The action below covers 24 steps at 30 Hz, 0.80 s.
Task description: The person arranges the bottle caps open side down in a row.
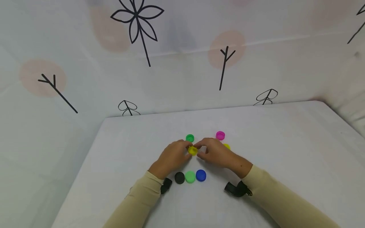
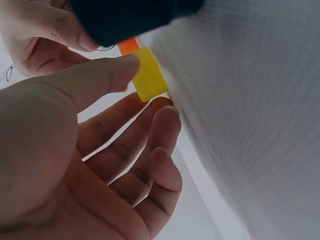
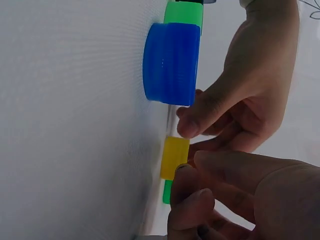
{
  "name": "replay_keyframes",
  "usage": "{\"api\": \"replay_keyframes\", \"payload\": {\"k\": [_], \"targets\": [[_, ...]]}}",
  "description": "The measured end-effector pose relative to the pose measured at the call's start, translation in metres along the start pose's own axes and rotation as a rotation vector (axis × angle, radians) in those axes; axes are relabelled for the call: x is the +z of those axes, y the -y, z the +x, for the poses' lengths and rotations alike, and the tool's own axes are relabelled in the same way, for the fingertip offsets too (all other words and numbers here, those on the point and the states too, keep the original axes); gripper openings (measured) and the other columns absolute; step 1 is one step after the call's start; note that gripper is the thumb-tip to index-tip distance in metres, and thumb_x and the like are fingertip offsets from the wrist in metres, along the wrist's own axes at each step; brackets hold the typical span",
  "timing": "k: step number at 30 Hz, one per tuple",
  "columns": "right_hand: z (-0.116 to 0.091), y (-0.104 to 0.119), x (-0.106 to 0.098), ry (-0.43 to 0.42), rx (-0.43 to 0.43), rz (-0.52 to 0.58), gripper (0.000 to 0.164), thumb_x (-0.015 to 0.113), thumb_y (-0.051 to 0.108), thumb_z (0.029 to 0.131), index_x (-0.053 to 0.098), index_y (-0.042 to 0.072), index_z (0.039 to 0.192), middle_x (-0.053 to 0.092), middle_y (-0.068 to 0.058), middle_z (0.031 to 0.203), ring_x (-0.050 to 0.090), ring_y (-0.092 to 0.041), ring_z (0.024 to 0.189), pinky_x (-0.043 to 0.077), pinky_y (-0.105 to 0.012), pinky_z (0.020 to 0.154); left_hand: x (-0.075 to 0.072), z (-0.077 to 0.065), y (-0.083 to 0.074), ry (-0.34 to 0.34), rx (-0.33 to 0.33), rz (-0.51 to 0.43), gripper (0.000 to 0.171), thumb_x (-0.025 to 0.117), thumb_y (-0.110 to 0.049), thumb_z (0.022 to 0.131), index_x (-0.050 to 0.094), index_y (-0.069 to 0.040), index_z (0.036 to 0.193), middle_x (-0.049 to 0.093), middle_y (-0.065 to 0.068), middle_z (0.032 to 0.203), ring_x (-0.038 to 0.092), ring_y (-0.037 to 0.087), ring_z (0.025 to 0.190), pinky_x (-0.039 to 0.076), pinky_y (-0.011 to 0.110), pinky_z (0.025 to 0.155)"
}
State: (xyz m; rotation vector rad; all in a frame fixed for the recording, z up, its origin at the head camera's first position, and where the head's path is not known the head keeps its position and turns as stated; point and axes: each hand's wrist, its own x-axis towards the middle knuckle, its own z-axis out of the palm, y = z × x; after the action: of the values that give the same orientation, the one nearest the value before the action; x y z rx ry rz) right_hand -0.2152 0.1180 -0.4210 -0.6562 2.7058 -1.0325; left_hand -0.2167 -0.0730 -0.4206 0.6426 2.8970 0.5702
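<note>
A small yellow bottle cap (image 1: 192, 150) lies on the white table with its hollow side up. My left hand (image 1: 174, 155) pinches it between thumb and fingertips from the left. My right hand (image 1: 215, 152) is close on the cap's other side, fingers bent loosely with a gap between thumb and forefinger. In the right wrist view, the right fingertips (image 3: 186, 175) come right up to the edge of the yellow cap (image 3: 175, 157). Just beyond the pinched cap is a green cap (image 1: 189, 138). Another yellow cap (image 1: 227, 146) is partly hidden behind the right hand.
Nearer the body, a black cap (image 1: 179, 178), a light green cap (image 1: 190, 177) and a blue cap (image 1: 201, 175) form a row. A pink cap (image 1: 220, 135) sits farther back. Something orange (image 2: 128, 46) shows behind the yellow cap in the left wrist view. Patterned cloth (image 1: 182, 79) hangs behind the table.
</note>
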Motion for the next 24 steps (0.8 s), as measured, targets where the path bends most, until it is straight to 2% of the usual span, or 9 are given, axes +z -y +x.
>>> {"api": "replay_keyframes", "payload": {"k": [5, 14, 19, 24], "targets": [[-0.0009, -0.0003, 0.0007, 0.029, -0.009, 0.032, 0.03, 0.072, 0.008, 0.09, 0.071, 0.003, 0.12, 0.073, -0.01, 0.116, 0.06, -0.008, 0.072, 0.053, -0.02, 0.065, 0.0004, -0.0011, -0.0002, -0.009, 0.007, 0.005, 0.033, 0.076, -0.019, 0.09, 0.069, -0.01, 0.121, 0.07, 0.004, 0.107, 0.063, 0.016, 0.094, 0.055, 0.032, 0.093], [-0.0023, 0.0014, 0.0009, 0.03, -0.009, 0.062, 0.032, 0.071, 0.01, 0.091, 0.07, 0.005, 0.122, 0.072, -0.01, 0.117, 0.059, -0.007, 0.063, 0.053, -0.02, 0.061, 0.0, -0.0015, 0.0012, -0.032, 0.02, 0.006, 0.032, 0.077, -0.021, 0.089, 0.07, -0.009, 0.118, 0.07, 0.003, 0.104, 0.062, 0.015, 0.09, 0.055, 0.03, 0.089], [-0.003, 0.0021, 0.0005, -0.009, 0.019, 0.099, 0.032, 0.069, 0.011, 0.093, 0.069, 0.006, 0.125, 0.07, -0.012, 0.119, 0.061, -0.008, 0.06, 0.053, -0.023, 0.057, -0.0009, -0.0027, 0.0011, -0.054, 0.012, 0.003, 0.034, 0.077, -0.026, 0.089, 0.068, -0.011, 0.119, 0.072, 0.002, 0.106, 0.063, 0.015, 0.091, 0.055, 0.03, 0.087], [-0.003, 0.0024, -0.003, -0.039, 0.05, 0.123, 0.033, 0.07, 0.013, 0.093, 0.069, 0.008, 0.125, 0.07, -0.012, 0.113, 0.062, -0.01, 0.055, 0.053, -0.026, 0.053, -0.0039, -0.0022, -0.0021, -0.08, 0.033, -0.001, 0.036, 0.076, -0.029, 0.09, 0.065, -0.012, 0.119, 0.074, 0.003, 0.104, 0.067, 0.016, 0.091, 0.056, 0.029, 0.081]]}}
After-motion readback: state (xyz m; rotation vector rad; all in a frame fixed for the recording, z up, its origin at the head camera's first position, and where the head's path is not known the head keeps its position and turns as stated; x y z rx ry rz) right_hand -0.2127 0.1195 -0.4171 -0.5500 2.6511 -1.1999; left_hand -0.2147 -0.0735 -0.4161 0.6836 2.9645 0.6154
